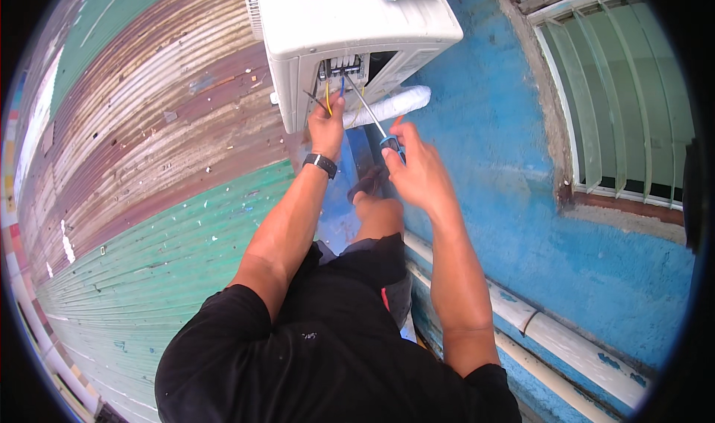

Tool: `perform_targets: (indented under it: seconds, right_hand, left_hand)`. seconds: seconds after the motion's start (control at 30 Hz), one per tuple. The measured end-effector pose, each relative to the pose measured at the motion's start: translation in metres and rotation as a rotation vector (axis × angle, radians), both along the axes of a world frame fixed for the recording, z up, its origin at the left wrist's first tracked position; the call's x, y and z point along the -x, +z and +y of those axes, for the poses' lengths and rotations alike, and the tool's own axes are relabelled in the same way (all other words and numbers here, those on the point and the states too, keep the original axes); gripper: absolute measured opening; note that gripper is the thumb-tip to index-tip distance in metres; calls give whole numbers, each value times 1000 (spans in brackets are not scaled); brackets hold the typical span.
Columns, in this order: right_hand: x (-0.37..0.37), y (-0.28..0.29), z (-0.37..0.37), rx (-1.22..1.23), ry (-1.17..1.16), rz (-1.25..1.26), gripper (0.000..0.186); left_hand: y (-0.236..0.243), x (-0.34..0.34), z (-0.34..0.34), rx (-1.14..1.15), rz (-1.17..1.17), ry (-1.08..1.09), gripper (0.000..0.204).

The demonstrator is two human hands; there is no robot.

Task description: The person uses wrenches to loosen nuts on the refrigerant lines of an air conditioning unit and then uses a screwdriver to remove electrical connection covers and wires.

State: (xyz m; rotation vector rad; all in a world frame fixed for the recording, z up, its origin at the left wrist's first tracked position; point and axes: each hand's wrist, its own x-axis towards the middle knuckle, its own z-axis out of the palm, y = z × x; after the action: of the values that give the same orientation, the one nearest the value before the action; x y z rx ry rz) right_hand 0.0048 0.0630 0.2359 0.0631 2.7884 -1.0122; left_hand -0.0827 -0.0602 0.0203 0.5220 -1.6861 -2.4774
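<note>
Both closed: right hand [418, 171] grips screwdriver [370, 115], left hand [326, 125] wires [328, 95].

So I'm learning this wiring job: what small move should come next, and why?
Probably steady the yellow wire with the left hand while the right hand turns the screwdriver, whose tip already sits at the terminal block of the white outdoor unit.

hands [372, 144]: 2 | screwdriver [369, 114]: 1 | white outdoor unit [350, 28]: 1 | louvred window [625, 103]: 1 | wristwatch [321, 163]: 1
</note>
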Motion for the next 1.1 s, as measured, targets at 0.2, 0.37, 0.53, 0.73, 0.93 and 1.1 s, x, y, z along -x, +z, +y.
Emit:
perform_targets:
  seconds: [0.2, 0.37, 0.53, 0.73, 0.93, 1.1]
  right_hand:
    - [4, -1, 2, -27, -9, -63, 35]
    - [3, -1, 2, -20, 12, -1, 35]
    - [28, 33, -4, 429, -127, -377, 38]
    - [-1, 66, 9, -235, 196, 172, 70]
    - [16, 70, -22, -410, -12, -259, 50]
    - [5, 71, -8, -444, 135, 83, 39]
  left_hand:
    - [2, -1, 2, -33, 1, 9, 27]
    - [2, -2, 0, -47, -6, -11, 27]
    - [3, 3, -8, -42, 0, 19, 28]
    - [-3, 0, 18, 152, 58, -61, 33]
    - [-17, -6, -2, -54, 49, 9, 29]
    - [-8, -1, -2, 158, 63, -20, 34]
